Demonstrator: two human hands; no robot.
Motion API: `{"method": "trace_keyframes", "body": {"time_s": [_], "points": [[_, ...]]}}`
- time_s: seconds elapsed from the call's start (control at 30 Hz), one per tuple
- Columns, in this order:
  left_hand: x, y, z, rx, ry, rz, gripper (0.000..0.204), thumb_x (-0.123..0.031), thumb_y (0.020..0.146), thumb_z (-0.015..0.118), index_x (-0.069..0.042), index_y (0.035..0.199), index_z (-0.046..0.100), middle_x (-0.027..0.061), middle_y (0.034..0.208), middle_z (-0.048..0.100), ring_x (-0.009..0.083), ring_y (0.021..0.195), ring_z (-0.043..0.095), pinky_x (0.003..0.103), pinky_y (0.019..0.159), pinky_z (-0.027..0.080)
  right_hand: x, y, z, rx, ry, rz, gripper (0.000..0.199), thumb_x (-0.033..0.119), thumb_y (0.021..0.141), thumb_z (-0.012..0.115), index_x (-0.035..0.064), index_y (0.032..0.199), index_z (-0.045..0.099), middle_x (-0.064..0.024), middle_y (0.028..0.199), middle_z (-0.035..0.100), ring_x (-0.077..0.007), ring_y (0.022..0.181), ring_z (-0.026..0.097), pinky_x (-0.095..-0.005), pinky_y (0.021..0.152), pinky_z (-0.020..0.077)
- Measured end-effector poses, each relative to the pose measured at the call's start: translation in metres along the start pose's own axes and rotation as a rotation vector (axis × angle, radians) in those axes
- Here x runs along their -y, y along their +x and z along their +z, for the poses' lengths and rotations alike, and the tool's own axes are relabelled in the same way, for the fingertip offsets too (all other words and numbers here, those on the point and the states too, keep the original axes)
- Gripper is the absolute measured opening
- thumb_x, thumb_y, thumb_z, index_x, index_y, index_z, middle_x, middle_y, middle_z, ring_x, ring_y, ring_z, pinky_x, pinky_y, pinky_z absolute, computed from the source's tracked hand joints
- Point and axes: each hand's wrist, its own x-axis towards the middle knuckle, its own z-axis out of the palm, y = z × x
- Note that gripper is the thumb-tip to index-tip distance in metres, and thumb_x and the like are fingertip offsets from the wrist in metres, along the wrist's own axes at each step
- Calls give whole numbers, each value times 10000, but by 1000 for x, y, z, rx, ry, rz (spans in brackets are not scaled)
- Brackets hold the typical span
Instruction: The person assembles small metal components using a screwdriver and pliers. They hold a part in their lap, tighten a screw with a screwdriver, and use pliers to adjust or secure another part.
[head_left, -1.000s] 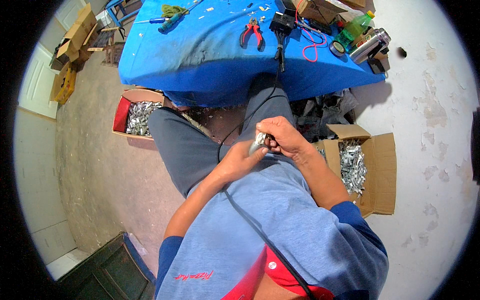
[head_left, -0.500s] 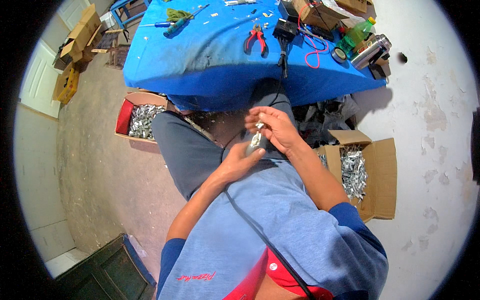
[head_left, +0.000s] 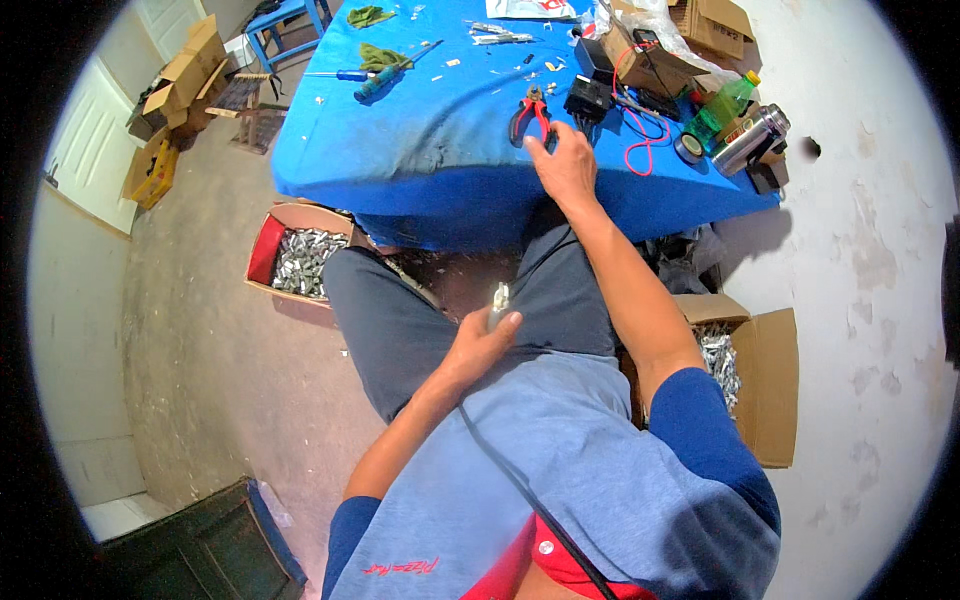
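My left hand (head_left: 480, 345), over my lap, is closed around a small grey piece with a whitish, uneven top end (head_left: 501, 296); its lower part is hidden in my fingers. On the blue-covered table, my right hand (head_left: 567, 168) is at the handle ends of red-and-black pliers (head_left: 533, 108). Its thumb and forefinger are apart, with a handle tip between them; I cannot tell whether they touch it. The other fingers are partly hidden. Just beyond this hand stands a black box-shaped device (head_left: 588, 97) with a cable.
Screwdrivers (head_left: 385, 80) and a green cloth (head_left: 385, 57) lie at the table's left. A green bottle (head_left: 722, 103) and steel flask (head_left: 752, 140) are at its right. Cartons of metal parts flank my legs, one at left (head_left: 285, 212), another at right (head_left: 775, 385). A cable crosses my shirt.
My right hand has moved from beside the left hand, where it pinched a small whitish piece, forward to the pliers. My left hand keeps its piece over my lap. The view has shifted slightly.
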Motion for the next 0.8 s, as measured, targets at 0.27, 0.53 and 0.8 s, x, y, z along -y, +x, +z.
{"method": "trace_keyframes", "body": {"time_s": [0.27, 0.53, 0.8], "points": [[4, -1, -5, -108, 25, 81, 409, -434, 947, 586, -72, 769, 517, -35, 658, 486, 65, 592, 417, 257, 524, 354, 17, 45, 32, 270, -316, 207, 819, 556, 738, 724, -11, 1278, 485, -257, 1282, 517, -412, 1218, 464, -486, 991, 428], [5, -1, -10, -133, 24, 32, 399, -388, 950, 583, -10, 825, 573, -17, 710, 529, 82, 676, 457, 286, 591, 409, -18, 95, 31, 535, 314, 465, 478, 506, 656, 711, 86, 880, 666, -85, 833, 630, -272, 784, 637, -454, 694, 544], [9, -2, -7, -178, -78, 72, 436, -480, 928, 615, -77, 788, 521, -34, 643, 484, 55, 540, 419, 227, 475, 334, -34, 41, -30, 823, 1557, 618, 525, 303, 742, 476, -51, 1117, 573, -158, 997, 611, -269, 821, 607, -353, 684, 518]]}}
